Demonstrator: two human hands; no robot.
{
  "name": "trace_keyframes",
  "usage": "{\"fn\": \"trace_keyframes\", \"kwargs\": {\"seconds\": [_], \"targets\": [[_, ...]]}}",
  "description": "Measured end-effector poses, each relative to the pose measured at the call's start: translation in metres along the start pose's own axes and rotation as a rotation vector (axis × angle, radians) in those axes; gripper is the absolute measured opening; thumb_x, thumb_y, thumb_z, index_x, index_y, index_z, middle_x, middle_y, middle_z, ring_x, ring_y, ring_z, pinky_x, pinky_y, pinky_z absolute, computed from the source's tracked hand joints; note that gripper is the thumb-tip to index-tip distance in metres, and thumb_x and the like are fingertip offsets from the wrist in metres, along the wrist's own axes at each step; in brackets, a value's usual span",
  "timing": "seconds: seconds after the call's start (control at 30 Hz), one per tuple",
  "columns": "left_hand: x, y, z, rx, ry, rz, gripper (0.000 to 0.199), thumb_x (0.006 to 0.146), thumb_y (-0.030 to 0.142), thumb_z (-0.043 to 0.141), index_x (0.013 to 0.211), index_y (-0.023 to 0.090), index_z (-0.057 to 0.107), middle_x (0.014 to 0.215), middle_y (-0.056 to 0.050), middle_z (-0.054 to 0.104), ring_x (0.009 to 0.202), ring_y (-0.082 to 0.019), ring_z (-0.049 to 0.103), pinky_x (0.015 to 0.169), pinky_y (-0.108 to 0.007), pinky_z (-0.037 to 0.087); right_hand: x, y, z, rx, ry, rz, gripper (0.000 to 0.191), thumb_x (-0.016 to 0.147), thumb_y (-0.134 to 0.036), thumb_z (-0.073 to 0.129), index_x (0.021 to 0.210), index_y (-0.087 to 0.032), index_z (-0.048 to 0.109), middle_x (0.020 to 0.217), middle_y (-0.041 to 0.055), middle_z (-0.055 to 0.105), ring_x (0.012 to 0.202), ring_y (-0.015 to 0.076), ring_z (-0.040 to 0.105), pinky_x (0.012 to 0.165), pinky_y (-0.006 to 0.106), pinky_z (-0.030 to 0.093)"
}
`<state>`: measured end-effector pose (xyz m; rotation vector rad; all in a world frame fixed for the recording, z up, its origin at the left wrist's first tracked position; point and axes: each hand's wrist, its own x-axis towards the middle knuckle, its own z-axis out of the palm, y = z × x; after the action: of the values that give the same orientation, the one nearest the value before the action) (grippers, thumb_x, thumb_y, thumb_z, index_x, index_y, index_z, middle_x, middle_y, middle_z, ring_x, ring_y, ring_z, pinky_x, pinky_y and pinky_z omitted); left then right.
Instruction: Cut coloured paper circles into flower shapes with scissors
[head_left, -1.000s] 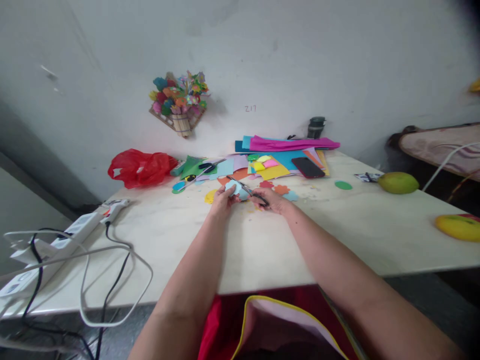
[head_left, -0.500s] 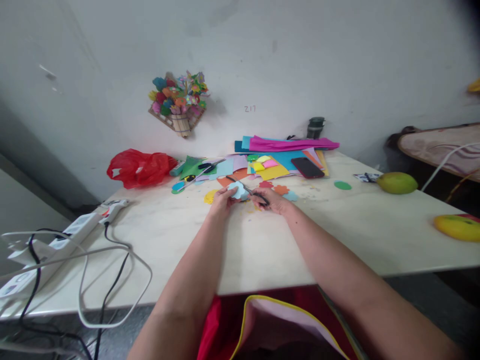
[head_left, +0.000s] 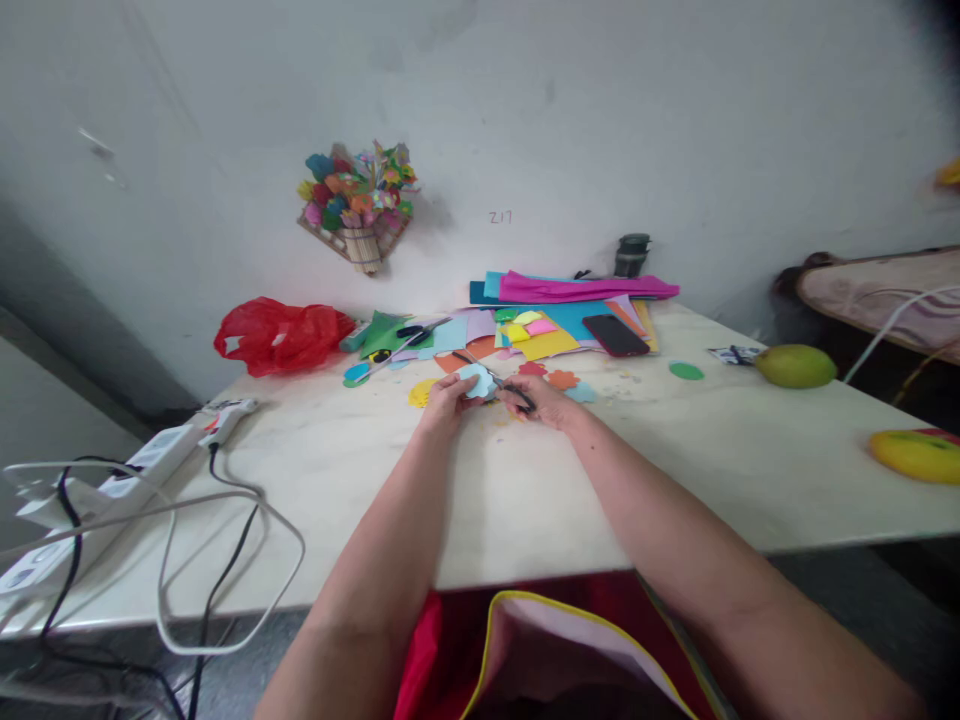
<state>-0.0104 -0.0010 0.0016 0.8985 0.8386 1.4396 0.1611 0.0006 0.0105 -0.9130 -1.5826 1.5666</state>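
Between the fingers of my left hand (head_left: 446, 398) is a light blue paper flower (head_left: 477, 381) with a scalloped edge. My right hand (head_left: 546, 400) grips dark-handled scissors (head_left: 520, 395), whose blades meet the right edge of the flower. Under and beside the hands lie cut shapes: a yellow one (head_left: 422, 393), a red one (head_left: 532, 369), an orange flower (head_left: 562, 379) and another light blue one (head_left: 582, 392). Small paper scraps are scattered just below the scissors.
Behind the hands are coloured sheets (head_left: 551, 345), a phone (head_left: 616, 335) and a second pair of scissors (head_left: 420, 331). A red plastic bag (head_left: 281, 335) sits back left. A power strip (head_left: 142, 470) with looping cables lies left; a mango (head_left: 795, 366) and a green disc (head_left: 686, 371) lie right.
The scissors have shifted and turned slightly at the flower's right edge, and the flower has tilted a little in my left hand. Otherwise the scene looks the same.
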Motion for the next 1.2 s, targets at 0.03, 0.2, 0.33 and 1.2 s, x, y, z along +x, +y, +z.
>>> {"fn": "trace_keyframes", "kwargs": {"seconds": [0.03,0.2,0.33,1.2], "targets": [[0.000,0.000,0.000,0.001,-0.002,-0.002,0.022,0.053,0.018,0.079,0.062,0.010,0.060,0.062,-0.003,0.062,0.052,-0.011,0.056,0.049,-0.023,0.051,0.000,0.000,0.001,0.005,0.004,0.000,0.017,0.066,-0.026,0.065,0.069,-0.015,0.052,0.043,-0.0067,0.046,0.033,0.0040,0.036,0.032,0.017,0.023],[0.001,-0.001,-0.001,0.012,-0.014,-0.004,0.023,0.053,0.020,0.079,0.064,0.009,0.063,0.063,-0.004,0.063,0.054,-0.011,0.056,0.050,-0.023,0.051,-0.003,-0.004,0.005,-0.008,0.037,0.006,0.021,0.065,-0.032,0.065,0.071,-0.015,0.055,0.043,-0.0064,0.046,0.033,0.0046,0.037,0.031,0.017,0.023],[0.001,-0.001,-0.002,0.019,-0.033,-0.003,0.023,0.052,0.021,0.080,0.065,0.010,0.064,0.064,-0.004,0.063,0.055,-0.011,0.056,0.051,-0.022,0.051,-0.005,-0.008,0.008,-0.002,0.048,0.016,0.023,0.064,-0.033,0.067,0.073,-0.015,0.056,0.044,-0.0065,0.046,0.034,0.0047,0.037,0.031,0.017,0.024],[0.002,-0.005,-0.004,0.136,-0.124,-0.017,0.026,0.052,0.023,0.080,0.071,0.010,0.066,0.067,-0.005,0.066,0.060,-0.014,0.060,0.059,-0.027,0.051,0.009,0.006,-0.009,0.014,0.233,-0.133,0.038,0.054,-0.030,0.076,0.084,-0.017,0.057,0.057,-0.0043,0.058,0.045,0.0075,0.051,0.039,0.018,0.031]]}}
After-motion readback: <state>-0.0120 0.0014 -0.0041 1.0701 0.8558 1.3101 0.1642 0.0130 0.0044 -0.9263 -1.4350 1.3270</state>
